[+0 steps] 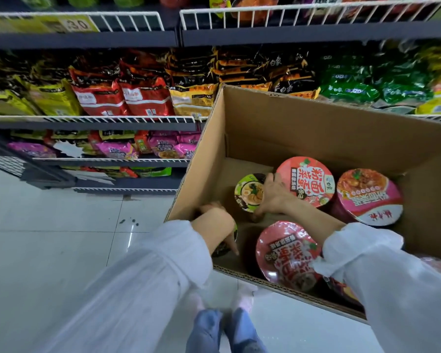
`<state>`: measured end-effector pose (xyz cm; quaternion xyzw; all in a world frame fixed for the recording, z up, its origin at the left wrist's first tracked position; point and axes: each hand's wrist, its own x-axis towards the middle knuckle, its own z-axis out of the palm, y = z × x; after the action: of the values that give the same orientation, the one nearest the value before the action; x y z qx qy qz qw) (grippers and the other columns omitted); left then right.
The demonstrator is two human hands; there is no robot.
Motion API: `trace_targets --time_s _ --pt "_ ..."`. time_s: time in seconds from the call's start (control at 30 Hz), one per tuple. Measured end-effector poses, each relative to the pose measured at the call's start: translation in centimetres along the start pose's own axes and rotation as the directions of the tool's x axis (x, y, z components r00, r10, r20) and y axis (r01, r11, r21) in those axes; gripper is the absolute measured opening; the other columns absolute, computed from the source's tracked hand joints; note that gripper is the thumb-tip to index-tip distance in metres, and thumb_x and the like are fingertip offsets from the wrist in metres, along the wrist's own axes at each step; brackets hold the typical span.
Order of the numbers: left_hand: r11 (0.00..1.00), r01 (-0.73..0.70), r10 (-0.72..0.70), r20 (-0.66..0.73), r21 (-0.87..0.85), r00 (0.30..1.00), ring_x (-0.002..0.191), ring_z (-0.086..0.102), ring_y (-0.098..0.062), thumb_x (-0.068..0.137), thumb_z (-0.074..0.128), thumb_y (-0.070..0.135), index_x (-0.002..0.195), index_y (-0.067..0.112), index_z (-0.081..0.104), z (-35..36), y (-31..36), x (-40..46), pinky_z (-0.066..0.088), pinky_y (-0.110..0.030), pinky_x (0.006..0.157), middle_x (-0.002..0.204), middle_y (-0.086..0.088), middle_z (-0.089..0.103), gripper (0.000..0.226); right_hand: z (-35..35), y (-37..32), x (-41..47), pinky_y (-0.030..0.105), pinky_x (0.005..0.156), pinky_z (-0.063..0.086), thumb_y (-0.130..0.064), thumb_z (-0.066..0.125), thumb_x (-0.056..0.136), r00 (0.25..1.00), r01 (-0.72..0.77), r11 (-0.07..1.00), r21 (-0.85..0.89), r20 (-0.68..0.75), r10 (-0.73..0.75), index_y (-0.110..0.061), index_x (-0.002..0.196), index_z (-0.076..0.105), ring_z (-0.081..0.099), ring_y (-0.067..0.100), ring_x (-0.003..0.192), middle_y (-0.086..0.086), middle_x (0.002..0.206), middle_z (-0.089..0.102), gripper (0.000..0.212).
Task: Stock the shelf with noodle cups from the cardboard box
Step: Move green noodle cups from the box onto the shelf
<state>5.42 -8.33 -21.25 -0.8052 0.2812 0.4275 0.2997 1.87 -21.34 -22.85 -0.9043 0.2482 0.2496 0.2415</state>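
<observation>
Gripping green noodle cup (249,192), right hand (274,197); left hand (218,225) holds another cup

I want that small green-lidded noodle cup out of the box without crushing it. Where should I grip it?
Grip the green-lidded cup round its rim from above: it stands upright, lid up, and pink cups crowd its right.

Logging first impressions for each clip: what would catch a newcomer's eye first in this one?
The open cardboard box at right dominates, with big pink-lidded noodle bowls lying inside. Both hands reach into it: the right hand closes on a small green-lidded noodle cup at the box's middle, while the left hand covers another dark cup near the left wall. Behind, wire-fronted shelves hold bright noodle packets.
</observation>
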Motion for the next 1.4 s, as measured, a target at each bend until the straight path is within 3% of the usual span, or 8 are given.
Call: trace_targets --time_s 0.13,0.3,0.43,0.63,0.77,1.1,1.3,1.4 --pt "0.997 0.078 -0.076 -0.132 0.016 0.988 0.135 0.027 -0.041 0.088 0.06 0.043 0.147 0.0 -0.013 1.3 0.8 1.8 0.031 -0.052 0.106 0.148 -0.025 0.02 0.103 0.4 0.3 0.1 0.039 0.117 0.024 -0.029 0.087 0.06 1.0 0.0 0.999 0.045 -0.018 0.001 -0.001 0.145 0.011 0.019 0.034 0.141 0.017 0.151 0.013 0.117" --pt "0.993 0.003 -0.038 -0.299 -0.116 0.954 0.127 0.031 -0.039 0.067 0.07 0.062 0.149 0.005 -0.003 -0.2 0.2 1.0 0.036 -0.047 0.101 0.142 -0.025 0.025 0.124 -0.3 0.4 0.3 0.034 0.114 0.026 -0.032 0.088 0.058 0.997 -0.011 0.976 0.218 -0.077 0.028 -0.002 0.145 0.015 0.025 0.033 0.138 0.017 0.147 0.019 0.117" --pt "0.959 -0.086 -0.085 -0.564 -0.269 0.821 0.125 0.029 -0.04 0.066 0.069 0.064 0.15 0.017 0.0 -2.7 -0.8 -0.6 0.033 -0.045 0.101 0.138 -0.025 0.024 0.118 -3.5 0.4 0.0 0.031 0.112 0.026 -0.029 0.088 0.06 0.971 0.019 0.907 0.421 -0.224 0.083 -0.004 0.147 0.014 0.026 0.03 0.137 0.016 0.147 0.021 0.117" --pt "0.917 -0.217 -0.113 -0.738 -0.336 0.666 0.131 0.022 -0.043 0.073 0.058 0.066 0.15 0.025 0.01 -7.3 -1.9 -6.0 0.028 -0.054 0.104 0.145 -0.02 0.019 0.1 -10.2 0.3 -2.6 0.035 0.111 0.029 -0.028 0.082 0.069 0.939 0.086 0.887 0.453 -0.335 0.081 -0.006 0.15 0.01 0.025 0.029 0.139 0.015 0.15 0.016 0.111" --pt "0.896 -0.26 -0.212 -0.863 -0.359 0.458 0.135 0.021 -0.041 0.075 0.052 0.068 0.149 0.032 0.017 -10.8 -4.5 -10.7 0.03 -0.055 0.104 0.151 -0.017 0.018 0.089 -13.5 -0.5 -5.0 0.035 0.11 0.03 -0.026 0.079 0.072 0.915 0.16 0.899 0.408 -0.402 0.02 -0.006 0.15 0.012 0.025 0.03 0.139 0.016 0.15 0.018 0.105" --pt "0.864 -0.326 -0.35 -0.923 -0.383 0.159 0.132 0.027 -0.034 0.076 0.05 0.064 0.14 0.041 0.038 -14.9 -14.3 -19.2 0.029 -0.051 0.104 0.15 -0.006 0.031 0.069 -19.3 -9.1 -9.2 0.041 0.112 0.029 -0.038 0.082 0.067 0.754 0.415 0.873 0.258 -0.635 -0.171 -0.014 0.149 0.016 0.027 0.027 0.138 0.01 0.145 0.026 0.108" --pt "0.872 -0.258 -0.434 -0.901 -0.417 -0.013 0.13 0.031 -0.032 0.075 0.052 0.066 0.135 0.04 0.044 -13.5 -23.6 -21.1 0.032 -0.048 0.102 0.149 -0.002 0.032 0.067 -18.6 -19.8 -8.5 0.041 0.113 0.03 -0.041 0.081 0.067 0.668 0.524 0.829 0.193 -0.697 -0.26 -0.017 0.148 0.018 0.025 0.026 0.137 0.006 0.145 0.024 0.106" --pt "0.851 -0.249 -0.486 -0.873 -0.462 -0.044 0.133 0.026 -0.031 0.076 0.052 0.067 0.138 0.039 0.042 -11.1 -29.9 -20.8 0.029 -0.049 0.104 0.15 -0.001 0.03 0.069 -17.2 -26.6 -7.5 0.04 0.113 0.029 -0.047 0.08 0.067 0.646 0.557 0.81 0.184 -0.71 -0.282 -0.018 0.15 0.014 0.021 0.024 0.14 0.004 0.147 0.02 0.11"
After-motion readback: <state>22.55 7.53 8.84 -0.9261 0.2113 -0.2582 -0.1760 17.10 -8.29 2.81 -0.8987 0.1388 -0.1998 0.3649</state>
